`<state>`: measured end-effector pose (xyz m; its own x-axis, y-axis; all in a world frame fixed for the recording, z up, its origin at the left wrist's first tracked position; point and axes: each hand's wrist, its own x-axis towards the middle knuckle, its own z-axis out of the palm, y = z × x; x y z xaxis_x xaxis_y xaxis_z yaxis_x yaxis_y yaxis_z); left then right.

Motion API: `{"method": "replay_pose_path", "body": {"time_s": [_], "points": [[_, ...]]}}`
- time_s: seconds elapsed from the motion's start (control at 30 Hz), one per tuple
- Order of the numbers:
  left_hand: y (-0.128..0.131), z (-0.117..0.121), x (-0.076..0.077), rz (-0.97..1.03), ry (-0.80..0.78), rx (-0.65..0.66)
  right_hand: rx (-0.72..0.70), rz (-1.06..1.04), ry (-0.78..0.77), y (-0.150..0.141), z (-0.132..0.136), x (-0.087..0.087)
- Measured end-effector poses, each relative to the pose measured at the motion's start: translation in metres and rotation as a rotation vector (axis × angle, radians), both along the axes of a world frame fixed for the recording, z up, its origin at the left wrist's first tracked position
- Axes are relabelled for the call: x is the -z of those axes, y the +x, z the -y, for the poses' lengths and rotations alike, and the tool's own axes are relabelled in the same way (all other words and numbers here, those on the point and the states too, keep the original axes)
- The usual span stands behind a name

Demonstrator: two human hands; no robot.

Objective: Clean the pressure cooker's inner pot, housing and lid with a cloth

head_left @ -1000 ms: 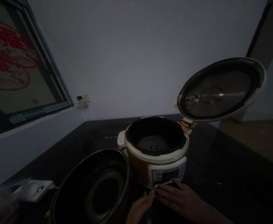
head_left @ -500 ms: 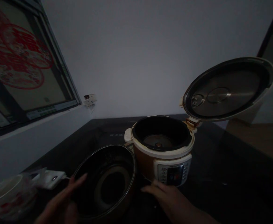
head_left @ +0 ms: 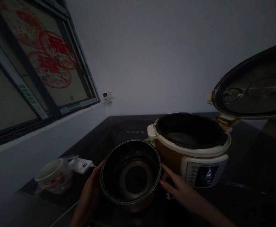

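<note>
A dark rice cooker inner pot [head_left: 131, 201] is in front of me, its mouth facing up and its inside bare. My left hand [head_left: 90, 186] presses along its left wall, with most of the fingers hidden behind it. On the opposite side my right hand [head_left: 175, 186] grips the wall just under the rim, thumb toward me. Right behind it stands the brown and white electric pressure cooker [head_left: 168, 151], with no pot in its cavity. Its round lid [head_left: 258, 85] is swung up at the right, partly cut off by the view.
At the left, a bowl in clear plastic [head_left: 55, 176] sits beside a white power strip [head_left: 81, 165] with a cable. Wall sockets [head_left: 108, 97] are near the window corner. The dark glossy countertop [head_left: 119, 127] runs back to the wall.
Both hands have come from beside the inner pot onto its two sides. My view has turned left, so the cooker and lid appear farther right.
</note>
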<state>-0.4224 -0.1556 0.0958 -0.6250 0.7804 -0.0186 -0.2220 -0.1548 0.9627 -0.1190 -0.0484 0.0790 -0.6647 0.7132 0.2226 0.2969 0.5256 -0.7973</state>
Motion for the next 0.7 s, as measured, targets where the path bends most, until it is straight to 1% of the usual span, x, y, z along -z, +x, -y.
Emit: {"method": "replay_pose_path", "body": {"time_s": [0.07,0.1,0.17,0.3,0.37,0.4,0.47,0.53,0.63,0.7], "points": [[0.004,0.002,0.006,0.088,-0.019,0.011,0.018,0.067,0.003,0.003,0.002,0.006],[0.005,0.002,0.008,0.121,-0.03,0.01,0.036,0.108,0.032,0.006,0.003,0.011],[0.007,0.003,0.009,0.133,-0.056,0.005,0.068,0.181,0.145,0.013,0.006,0.021],[0.007,0.0,0.008,0.129,-0.063,-0.022,0.141,0.294,0.452,0.022,0.012,0.039],[0.007,-0.003,0.01,0.156,-0.041,-0.037,0.195,0.316,0.523,0.021,0.014,0.043],[0.007,-0.005,0.011,0.171,-0.033,-0.039,0.221,0.298,0.524,0.02,0.015,0.043],[0.004,-0.01,0.014,0.195,-0.037,-0.042,0.256,0.203,0.446,0.016,0.016,0.04],[0.001,-0.013,0.017,0.201,-0.047,-0.046,0.251,0.062,0.27,0.009,0.015,0.032],[-0.006,-0.016,0.022,0.165,-0.042,-0.042,0.161,-0.139,-0.054,-0.003,0.009,0.02],[-0.009,-0.015,0.025,0.132,-0.033,-0.03,0.103,-0.25,-0.181,-0.011,0.004,0.016]]}}
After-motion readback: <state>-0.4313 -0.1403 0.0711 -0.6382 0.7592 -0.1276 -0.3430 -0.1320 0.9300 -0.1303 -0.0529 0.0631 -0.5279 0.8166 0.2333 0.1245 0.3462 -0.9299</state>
